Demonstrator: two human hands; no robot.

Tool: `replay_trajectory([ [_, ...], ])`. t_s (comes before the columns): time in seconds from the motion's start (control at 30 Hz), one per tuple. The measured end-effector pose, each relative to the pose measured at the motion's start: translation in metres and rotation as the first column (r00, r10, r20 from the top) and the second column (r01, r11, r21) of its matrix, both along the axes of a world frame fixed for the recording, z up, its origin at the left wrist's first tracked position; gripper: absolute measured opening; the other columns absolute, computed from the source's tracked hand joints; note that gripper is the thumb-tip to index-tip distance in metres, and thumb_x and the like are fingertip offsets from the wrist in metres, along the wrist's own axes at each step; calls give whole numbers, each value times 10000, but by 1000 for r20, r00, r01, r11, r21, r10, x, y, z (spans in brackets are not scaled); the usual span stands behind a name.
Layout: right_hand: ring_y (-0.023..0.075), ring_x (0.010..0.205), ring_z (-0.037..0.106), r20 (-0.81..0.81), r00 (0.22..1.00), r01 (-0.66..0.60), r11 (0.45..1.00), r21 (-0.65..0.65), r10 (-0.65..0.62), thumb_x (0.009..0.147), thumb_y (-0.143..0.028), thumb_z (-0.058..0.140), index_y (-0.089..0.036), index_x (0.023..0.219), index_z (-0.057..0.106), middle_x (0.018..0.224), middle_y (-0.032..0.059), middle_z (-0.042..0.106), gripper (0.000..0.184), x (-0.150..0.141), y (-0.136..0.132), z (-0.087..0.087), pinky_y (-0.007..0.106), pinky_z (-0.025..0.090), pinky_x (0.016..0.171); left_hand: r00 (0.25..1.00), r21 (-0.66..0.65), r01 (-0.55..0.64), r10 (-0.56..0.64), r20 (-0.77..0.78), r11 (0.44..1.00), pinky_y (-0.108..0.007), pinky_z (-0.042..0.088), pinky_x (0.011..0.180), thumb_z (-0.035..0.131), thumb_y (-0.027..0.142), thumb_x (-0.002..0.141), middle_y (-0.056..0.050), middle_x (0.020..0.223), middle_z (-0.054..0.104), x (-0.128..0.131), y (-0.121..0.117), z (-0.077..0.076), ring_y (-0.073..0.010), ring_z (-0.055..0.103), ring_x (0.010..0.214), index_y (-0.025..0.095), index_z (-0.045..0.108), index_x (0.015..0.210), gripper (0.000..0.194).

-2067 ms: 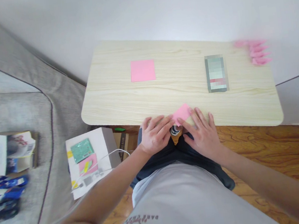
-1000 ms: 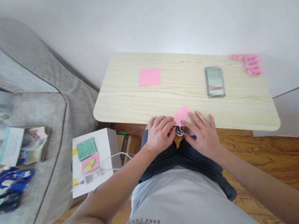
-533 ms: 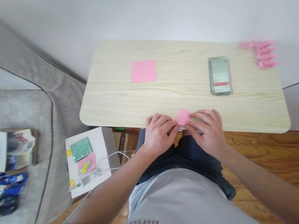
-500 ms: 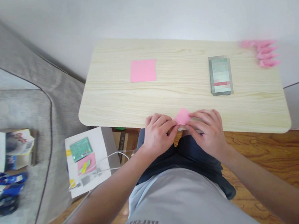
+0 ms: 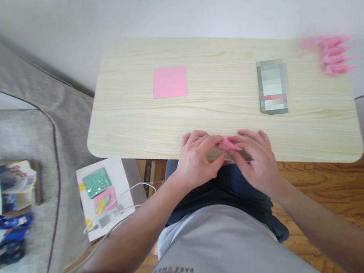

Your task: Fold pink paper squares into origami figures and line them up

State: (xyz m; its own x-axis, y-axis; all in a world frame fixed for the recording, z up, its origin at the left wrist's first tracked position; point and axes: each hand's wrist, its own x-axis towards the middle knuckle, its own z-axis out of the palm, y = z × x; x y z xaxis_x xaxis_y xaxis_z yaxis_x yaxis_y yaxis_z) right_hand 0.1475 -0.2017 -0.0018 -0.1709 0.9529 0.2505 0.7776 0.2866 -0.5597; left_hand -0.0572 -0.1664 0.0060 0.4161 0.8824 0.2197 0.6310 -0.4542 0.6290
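The bare left hand (image 5: 198,159) and bare right hand (image 5: 256,158) pinch a small folded pink paper (image 5: 229,145) between them, at the near edge of the pale wooden table (image 5: 225,109). A flat pink paper square (image 5: 169,82) lies farther back.

Folded pink paper (image 5: 230,144): small, narrow, layered form, creased, tapering to point toward right; slanted slightly, near edge of wood-grain table (image 5: 212,110), pinched by right hand (image 5: 259,160), left hand's (image 5: 194,159) index finger touching left end.
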Motion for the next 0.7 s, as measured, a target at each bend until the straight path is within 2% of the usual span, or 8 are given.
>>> replay_trajectory([
  [0.07,268,1222,620,-33,999,9,1000,-21,-9,987,-269,642,-286,1079,710,1153,6,774,116,1,4,1,549,319,1175,999,-47,-35,36,11,998,-411,400,1057,676,298,929,-2,1067,785,1,4,-3,-212,631,1124,238,657,1206,284],
  [0.2,258,1071,623,-43,997,60,997,-40,-62,972,-321,672,-251,1005,718,1048,39,759,90,4,11,1,476,447,1002,998,-75,-66,66,-7,995,-412,391,1060,654,269,934,3,1023,790,2,6,-6,-211,639,1109,235,656,1147,215],
  [0.33,260,1050,603,16,996,91,994,-59,-90,972,-359,677,-250,964,733,1053,49,738,123,5,13,0,471,440,948,995,-73,-97,96,-16,993,-420,388,1082,699,254,873,-6,1064,778,2,2,-4,-224,636,1122,238,661,1078,209],
  [0.5,273,1083,568,130,991,47,996,-71,-38,973,-373,676,-254,956,746,1097,56,710,139,6,15,5,463,424,923,992,-56,-128,127,-19,990,-431,386,1084,699,282,884,-9,1090,762,-1,-4,-4,-242,612,1160,245,657,1110,232],
  [0.7,278,1023,565,223,972,-27,984,-174,67,964,-433,680,-248,922,739,1022,62,703,199,11,31,13,448,422,861,984,-57,-175,174,-32,983,-422,385,1074,691,313,920,-10,1103,762,-3,-3,-5,-238,613,1155,247,651,1084,180],
])
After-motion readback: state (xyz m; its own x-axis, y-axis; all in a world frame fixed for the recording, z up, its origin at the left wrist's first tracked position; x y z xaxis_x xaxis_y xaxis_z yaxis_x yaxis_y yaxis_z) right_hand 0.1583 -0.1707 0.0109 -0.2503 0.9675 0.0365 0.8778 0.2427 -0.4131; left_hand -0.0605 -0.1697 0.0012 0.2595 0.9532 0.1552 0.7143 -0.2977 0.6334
